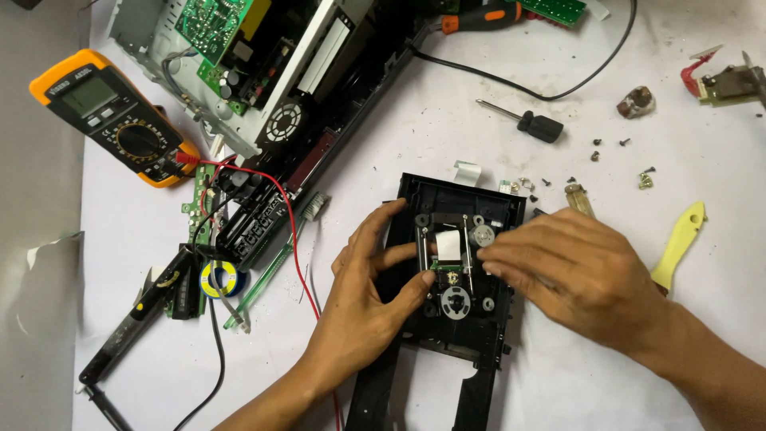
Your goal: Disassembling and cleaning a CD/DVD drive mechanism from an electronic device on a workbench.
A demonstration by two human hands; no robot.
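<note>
Between both hands, on the white worktop (pixel 447 120): black disc-drive mechanism (pixel 459 271), flat, open side up, small round motor and spindle hub exposed. Left of the left hand (pixel 375 295): red and black probe leads, solder reel (pixel 217 279), green-handled brush (pixel 271 267); further left and up, orange multimeter (pixel 112 116) and opened metal chassis (pixel 263 72) with green boards. Above the right hand (pixel 570 267): loose screws (pixel 594 156), black-handled screwdriver (pixel 527 120). Just right of it: yellow plastic pry tool (pixel 678 243). Left hand: palm down, fingers curled round the mechanism's left edge, thumb on the centre, gripping it. Right hand: palm down over the right side, fingertips pressing near the motor, not clenched round anything.
</note>
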